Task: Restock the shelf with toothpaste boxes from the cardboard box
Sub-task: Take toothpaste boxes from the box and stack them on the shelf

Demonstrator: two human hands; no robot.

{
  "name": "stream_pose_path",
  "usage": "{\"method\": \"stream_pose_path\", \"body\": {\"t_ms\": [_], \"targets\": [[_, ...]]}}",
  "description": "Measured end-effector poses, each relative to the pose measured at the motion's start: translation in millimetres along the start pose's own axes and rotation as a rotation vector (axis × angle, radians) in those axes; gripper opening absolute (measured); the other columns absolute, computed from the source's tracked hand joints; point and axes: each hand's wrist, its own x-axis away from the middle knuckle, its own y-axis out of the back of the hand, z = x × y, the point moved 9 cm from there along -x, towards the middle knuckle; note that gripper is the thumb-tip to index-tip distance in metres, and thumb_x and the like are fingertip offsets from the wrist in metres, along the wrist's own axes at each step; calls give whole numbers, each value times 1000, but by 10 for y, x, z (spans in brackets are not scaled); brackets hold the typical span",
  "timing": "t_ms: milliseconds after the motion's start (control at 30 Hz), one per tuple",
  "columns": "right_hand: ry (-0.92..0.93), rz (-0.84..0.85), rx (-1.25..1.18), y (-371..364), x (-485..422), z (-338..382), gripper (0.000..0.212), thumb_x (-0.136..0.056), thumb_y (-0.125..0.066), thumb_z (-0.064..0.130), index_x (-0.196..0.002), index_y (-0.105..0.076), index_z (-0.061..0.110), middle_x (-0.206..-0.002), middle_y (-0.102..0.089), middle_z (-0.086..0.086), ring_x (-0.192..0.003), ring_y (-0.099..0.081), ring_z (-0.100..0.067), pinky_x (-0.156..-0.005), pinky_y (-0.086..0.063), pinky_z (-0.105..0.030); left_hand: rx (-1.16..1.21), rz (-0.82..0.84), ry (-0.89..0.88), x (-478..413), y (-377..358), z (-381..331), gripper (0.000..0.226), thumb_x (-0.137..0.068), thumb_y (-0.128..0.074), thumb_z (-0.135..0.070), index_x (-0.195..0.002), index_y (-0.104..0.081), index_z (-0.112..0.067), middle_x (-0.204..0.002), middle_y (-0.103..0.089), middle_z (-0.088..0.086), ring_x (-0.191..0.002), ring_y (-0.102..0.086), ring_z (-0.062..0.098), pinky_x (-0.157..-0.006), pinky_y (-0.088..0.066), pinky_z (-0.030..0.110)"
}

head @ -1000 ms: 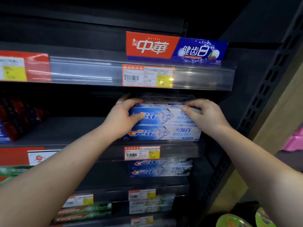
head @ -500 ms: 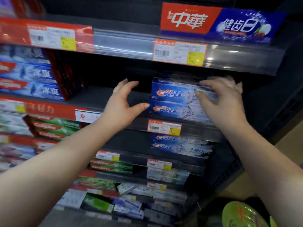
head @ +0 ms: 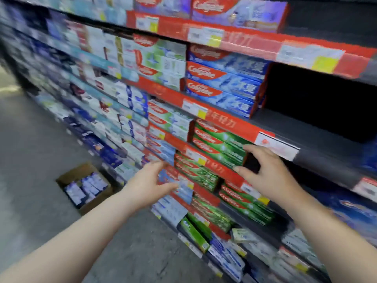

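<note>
Now both hands, left hand (head: 150,183) and right hand (head: 269,174), hang loosely spread and hold nothing before the shelf (head: 318,139); the cardboard box (head: 85,186) sits far left on the floor.

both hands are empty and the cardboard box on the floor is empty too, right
Not quite. Both the left hand and right hand are empty, but the head view shows the cardboard box on the floor holding blue-and-white toothpaste boxes.
</note>
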Motion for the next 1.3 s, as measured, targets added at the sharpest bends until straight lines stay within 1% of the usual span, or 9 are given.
{"method": "stream_pose_path", "body": {"t_ms": [100,167,267,300,433,633,867,1067,1300], "targets": [[43,157,-14,-866,-236,760,61,-82,-62,40,-137,-39,23,-145,-38,-3,-136,-31,-20,-109,-24,-29,-30,-30,127,352,541,1048,74,-76,-65,-52,-136,-41,-16,-140,-46,2,-125,-45,16,-99,-33,22],[75,240,-59,-1412,-324,1283,62,-81,-64,39,-136,-40,22,-143,-40,-4,-133,-35,-19,-106,-26,-26,-36,-67,217,652,908,1733,66,-79,-66,-43,-133,-44,-14,-137,-49,4,-123,-47,17,-92,-32,17],[123,361,-76,-2153,-369,1966,63,-81,-64,40,-135,-40,20,-140,-42,-5,-131,-38,-18,-104,-28,-25,-40,-89,382,1103,1332,2673,79,-72,-62,-57,-136,-41,-15,-142,-45,4,-131,-41,16,-102,-30,21],[141,390,-71,-2354,-371,2168,64,-81,-64,40,-135,-40,19,-140,-43,-5,-130,-39,-19,-105,-29,-26,-32,-100,427,1231,1449,2944,77,-73,-63,-55,-136,-41,-15,-142,-44,4,-132,-39,17,-105,-29,24],[192,519,-27,-2965,-397,2825,65,-81,-63,43,-135,-39,19,-140,-44,-5,-130,-39,-20,-106,-31,-30,-25,-152,531,1538,1742,3663,66,-80,-65,-41,-135,-41,-14,-140,-44,8,-132,-38,21,-104,-27,23],[216,661,23,-3612,-702,3351,65,-82,-61,43,-138,-35,21,-142,-40,-2,-126,-44,-19,-105,-33,-31,14,-127,649,1615,1815,4445,67,-81,-63,-41,-137,-39,-13,-144,-38,11,-136,-30,21,-107,-20,23],[178,748,-43,-4631,-1474,3783,64,-82,-60,46,-138,-35,27,-143,-40,3,-131,-38,-12,-107,-30,-27,8,-116,749,1143,2250,5467,67,-81,-63,-42,-137,-39,-15,-144,-37,7,-135,-33,20,-109,-24,26],[75,878,-100,-5530,-2417,4176,62,-83,-60,43,-138,-34,27,-144,-39,2,-131,-38,-13,-106,-30,-25,-12,87,823,204,2645,6291,69,-83,-60,-46,-140,-34,-18,-142,-44,6,-129,-43,20,-104,-34,26],[-23,941,-125,-6193,-3272,4434,63,-83,-61,41,-138,-35,27,-144,-40,2,-129,-42,-14,-103,-34,-28,58,144,847,-630,2869,6949,68,-82,-62,-43,-139,-35,-19,-141,-44,7,-127,-45,22,-104,-38,30]]}}
